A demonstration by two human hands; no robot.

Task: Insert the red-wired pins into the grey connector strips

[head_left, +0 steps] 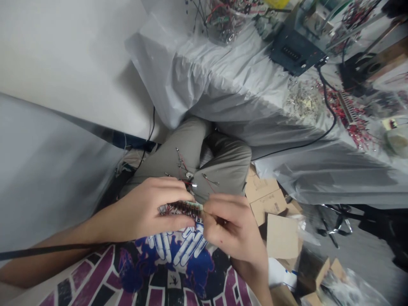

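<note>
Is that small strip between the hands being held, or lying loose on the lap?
Held: the left hand has the strip between thumb and fingers, and the right hand pinches at its end.

Narrow segmented component strip (pixel 186 207): repeating dark brown sections, pale greenish edge. Thin wire leads on the lap (pixel 182 160): red and black, silvery ends. Long fabric trousers (pixel 181 140): plain grey. Printed fabric shirt (pixel 174 282): purple and black blocks with white outlines; 2 white skeletal hands over blue patches. Draped plastic sheet on the worktop (pixel 219 85): translucent whitish grey. Boxy metal device (pixel 291 53): dark blue-grey, 1 row of black marks. Tangled wire heap (pixel 358 134): red. Folded cardboard box (pixel 266 187): light brown. Smooth floor (pixel 310 221): grey.
</note>
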